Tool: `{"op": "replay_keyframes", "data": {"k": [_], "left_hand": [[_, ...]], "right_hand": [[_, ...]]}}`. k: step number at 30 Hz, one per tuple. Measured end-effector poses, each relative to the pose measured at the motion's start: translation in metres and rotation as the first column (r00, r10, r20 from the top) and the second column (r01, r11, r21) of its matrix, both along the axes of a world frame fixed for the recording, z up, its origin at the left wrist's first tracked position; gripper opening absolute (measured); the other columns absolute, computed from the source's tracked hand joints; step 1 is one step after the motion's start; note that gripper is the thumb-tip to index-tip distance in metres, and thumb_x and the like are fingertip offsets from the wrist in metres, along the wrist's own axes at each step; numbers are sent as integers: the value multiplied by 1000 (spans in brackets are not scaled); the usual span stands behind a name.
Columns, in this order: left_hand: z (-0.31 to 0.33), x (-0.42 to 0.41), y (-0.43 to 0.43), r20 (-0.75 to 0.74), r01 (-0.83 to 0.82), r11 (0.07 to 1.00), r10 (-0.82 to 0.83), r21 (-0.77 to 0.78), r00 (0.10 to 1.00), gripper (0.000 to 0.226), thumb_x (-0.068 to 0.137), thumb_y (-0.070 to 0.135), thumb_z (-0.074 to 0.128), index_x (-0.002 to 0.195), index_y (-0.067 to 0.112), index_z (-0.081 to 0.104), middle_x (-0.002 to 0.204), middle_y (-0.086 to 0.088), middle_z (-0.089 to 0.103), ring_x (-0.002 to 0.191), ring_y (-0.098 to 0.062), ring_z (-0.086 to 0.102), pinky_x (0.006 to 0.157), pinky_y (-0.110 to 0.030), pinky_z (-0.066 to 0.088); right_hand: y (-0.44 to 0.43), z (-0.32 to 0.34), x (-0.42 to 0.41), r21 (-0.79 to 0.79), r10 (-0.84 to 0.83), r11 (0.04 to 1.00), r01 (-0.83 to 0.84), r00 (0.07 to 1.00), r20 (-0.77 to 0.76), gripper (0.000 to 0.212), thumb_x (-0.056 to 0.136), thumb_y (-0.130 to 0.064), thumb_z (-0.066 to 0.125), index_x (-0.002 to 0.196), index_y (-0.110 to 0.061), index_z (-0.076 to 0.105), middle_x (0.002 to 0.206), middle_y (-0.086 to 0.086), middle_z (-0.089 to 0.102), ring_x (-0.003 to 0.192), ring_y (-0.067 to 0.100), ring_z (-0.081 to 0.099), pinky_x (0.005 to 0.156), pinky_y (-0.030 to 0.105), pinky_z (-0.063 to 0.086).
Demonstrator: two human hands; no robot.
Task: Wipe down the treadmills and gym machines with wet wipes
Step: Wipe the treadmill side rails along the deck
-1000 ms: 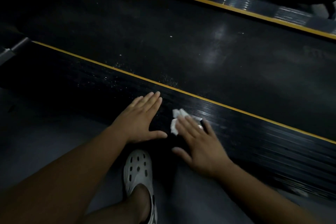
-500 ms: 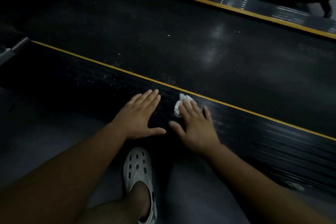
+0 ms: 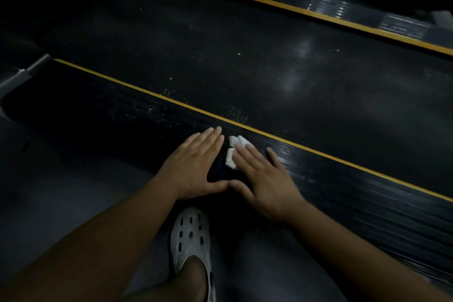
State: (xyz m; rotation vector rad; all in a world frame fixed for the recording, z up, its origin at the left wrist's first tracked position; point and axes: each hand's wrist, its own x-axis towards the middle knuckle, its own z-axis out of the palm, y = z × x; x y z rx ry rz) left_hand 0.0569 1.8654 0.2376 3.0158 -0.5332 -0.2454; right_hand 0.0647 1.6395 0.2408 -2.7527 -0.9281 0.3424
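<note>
Wipe (image 3: 231, 158), white and crumpled, sits on the treadmill rail (image 3: 122, 110), pinned under the straight fingers of the right hand (image 3: 266, 180). Soft, light and damp, it should slide best pressed flat rather than pinched. Left hand (image 3: 193, 169) lies flat and empty just beside it. No container shows.

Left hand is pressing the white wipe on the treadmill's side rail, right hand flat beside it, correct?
No, the hands are swapped. In the head view the right hand presses the white wipe on the treadmill's side rail, and the left hand lies flat beside it.
</note>
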Motion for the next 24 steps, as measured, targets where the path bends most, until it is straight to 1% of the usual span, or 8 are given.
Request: {"op": "replay_keyframes", "data": {"k": [4, 7, 10, 12, 15, 18, 21, 24], "left_hand": [[0, 1, -5, 14, -3, 997, 2, 80, 1000, 129, 64, 96, 2, 159, 11, -16, 166, -4, -26, 153, -16, -23, 124, -34, -13], [-2, 4, -4, 33, -6, 999, 5, 36, 999, 127, 67, 95, 12, 161, 11, -8, 167, -4, -20, 156, -18, -15, 123, -32, -15], [-3, 3, -5, 36, -15, 999, 14, 46, 999, 129, 67, 99, 10, 160, 12, -9, 167, -4, -20, 154, -16, -17, 121, -32, -16], [-1, 2, -5, 33, -9, 998, 7, 66, 999, 132, 65, 100, 8, 161, 11, -8, 168, -5, -19, 155, -16, -16, 123, -33, -12], [0, 2, -6, 39, -20, 997, 17, 71, 999, 132, 65, 99, 11, 162, 11, -4, 169, -6, -15, 156, -17, -12, 125, -35, -7], [1, 1, -7, 41, -22, 996, 18, 87, 999, 131, 64, 98, 7, 162, 12, -6, 168, -4, -18, 156, -16, -14, 124, -34, -9], [3, 0, -9, 38, -29, 994, 25, 106, 999, 130, 64, 98, 6, 162, 13, -7, 168, -3, -18, 155, -15, -15, 124, -34, -9], [4, 3, -10, 36, -38, 987, 32, 158, 999, 132, 61, 98, 3, 161, 12, -11, 168, -3, -21, 155, -16, -15, 124, -34, -10]], "right_hand": [[3, 0, 38, -5, -198, 980, 198, 980, 6, 88, 90, -72, 2, 162, -24, 14, 169, -4, 3, 155, 10, -5, 126, 43, -5], [27, 5, 16, 38, -90, 995, 91, 995, -39, 87, 91, -73, 4, 162, -24, 17, 169, -4, 2, 155, 11, -6, 126, 48, 0], [-8, 2, -20, 20, 5, 1000, -4, 1000, -18, 84, 95, -75, 2, 161, -26, 21, 167, -10, 1, 154, 7, -6, 126, 50, 4], [-32, 1, -20, -3, -118, 993, 118, 993, 29, 84, 95, -75, 4, 160, -27, 26, 165, -11, 6, 154, 7, 0, 125, 52, 8], [-22, 4, -11, -37, -255, 966, 254, 967, -24, 88, 88, -73, 1, 162, -28, 15, 168, -10, -2, 154, 6, -8, 126, 46, -3], [7, 4, -19, 21, -116, 993, 118, 991, -73, 86, 91, -74, 2, 161, -28, 17, 168, -10, 0, 154, 7, -9, 125, 47, -3], [-14, 1, -29, 9, 43, 999, -42, 998, -41, 88, 92, -76, -5, 161, -26, 18, 166, -11, -1, 154, 7, -8, 125, 48, 0], [-41, 2, -8, -49, -6, 999, 5, 1000, -11, 82, 93, -72, -1, 161, -29, 11, 164, -13, -8, 153, 4, -12, 125, 48, -3]]}}
